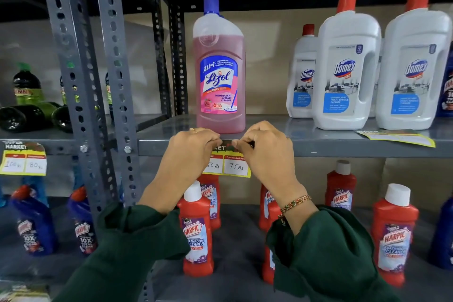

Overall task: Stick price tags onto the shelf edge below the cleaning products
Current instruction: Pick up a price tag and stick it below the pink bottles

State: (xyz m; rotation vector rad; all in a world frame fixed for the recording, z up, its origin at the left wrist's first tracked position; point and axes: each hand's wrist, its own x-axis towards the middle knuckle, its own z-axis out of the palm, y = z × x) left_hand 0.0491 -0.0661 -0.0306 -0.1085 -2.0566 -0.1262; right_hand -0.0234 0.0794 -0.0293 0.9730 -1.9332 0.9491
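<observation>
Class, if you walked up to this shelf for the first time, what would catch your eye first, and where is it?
Probably the pink Lizol bottle, alone at the shelf front. Directly below, both hands press a yellow price tag onto the shelf edge. White Domex bottles stand to its right.

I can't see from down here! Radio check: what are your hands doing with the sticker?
Left hand and right hand both pressing price tag onto shelf edge, under the Lizol bottle. Nothing in the way.

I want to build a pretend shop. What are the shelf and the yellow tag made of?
The shelf looks like grey painted metal: dull sheen, bolted posts with punched holes. The price tag looks like printed paper or thin card, with handwriting; which one is unclear.
</observation>
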